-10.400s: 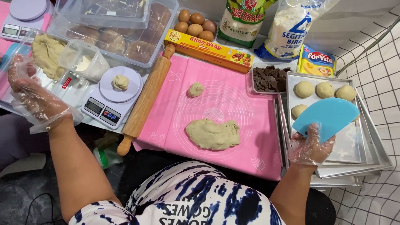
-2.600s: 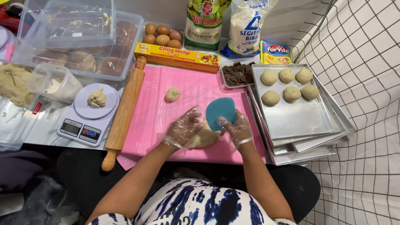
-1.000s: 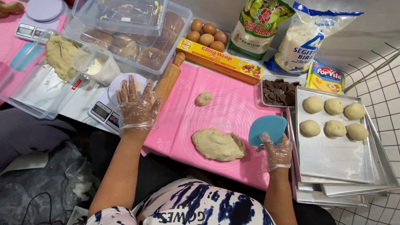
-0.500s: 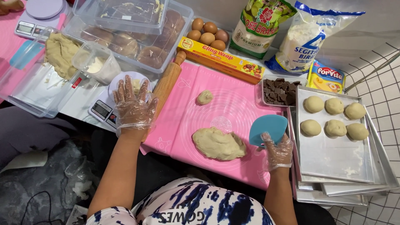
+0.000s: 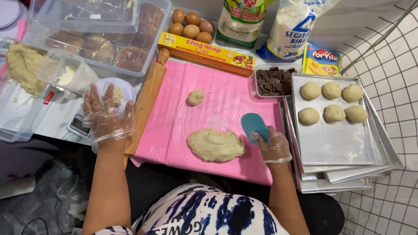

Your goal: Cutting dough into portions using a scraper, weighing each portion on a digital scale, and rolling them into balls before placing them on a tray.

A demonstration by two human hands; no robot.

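Observation:
A flattened mound of pale dough [image 5: 216, 145] lies on the pink silicone mat [image 5: 226, 104], with a small dough piece [image 5: 195, 96] farther back. My right hand [image 5: 273, 146], in a clear plastic glove, holds a teal dough scraper [image 5: 254, 126] just right of the mound. My left hand [image 5: 106, 117], also gloved, hovers with fingers spread over the kitchen scale [image 5: 82, 126], whose white round plate [image 5: 124, 89] carries a bit of dough [image 5: 117, 95]. A wooden rolling pin [image 5: 147, 98] lies between the scale and the mat.
Stacked metal trays [image 5: 344, 143] at the right hold several dough balls [image 5: 333, 102]. Behind the mat sit a tub of chocolate chunks [image 5: 272, 80], a yellow wrap box [image 5: 207, 52], brown eggs [image 5: 191, 26], flour bags and clear plastic containers [image 5: 96, 35]. A dough slab [image 5: 21, 65] lies far left.
My left hand has stayed spread over the scale, dropping slightly toward me. My right hand with the scraper has shifted left, closer to the dough mound.

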